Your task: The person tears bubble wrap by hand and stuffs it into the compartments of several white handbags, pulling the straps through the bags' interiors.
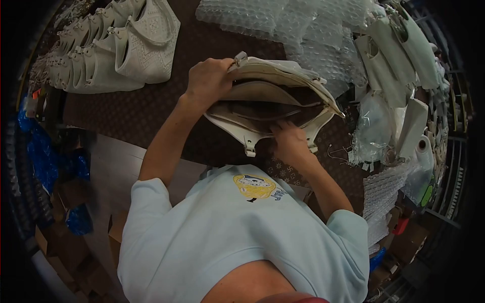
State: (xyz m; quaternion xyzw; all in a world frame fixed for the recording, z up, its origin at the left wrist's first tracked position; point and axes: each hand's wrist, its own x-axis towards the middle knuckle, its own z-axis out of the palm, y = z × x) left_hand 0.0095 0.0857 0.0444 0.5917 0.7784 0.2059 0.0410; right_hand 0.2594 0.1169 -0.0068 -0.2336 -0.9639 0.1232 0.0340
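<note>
A cream handbag [262, 132] lies in front of me with its mouth wide open toward me. Inside it show a beige lining, a divider and a zip along the edge. My left hand [209, 80] is closed on the bag's far left rim, near a strap buckle. At the near rim, my right hand [292, 143] grips the edge with its fingertips bent over into the opening. The bag's lower outside is mostly hidden from this view.
A row of several cream handbags [144, 48] stands at the back left of the brown patterned table [121, 113]. Bubble wrap sheets [308, 25] lie at the back. More pale bags [386, 58] and clear plastic packaging [374, 126] crowd the right side.
</note>
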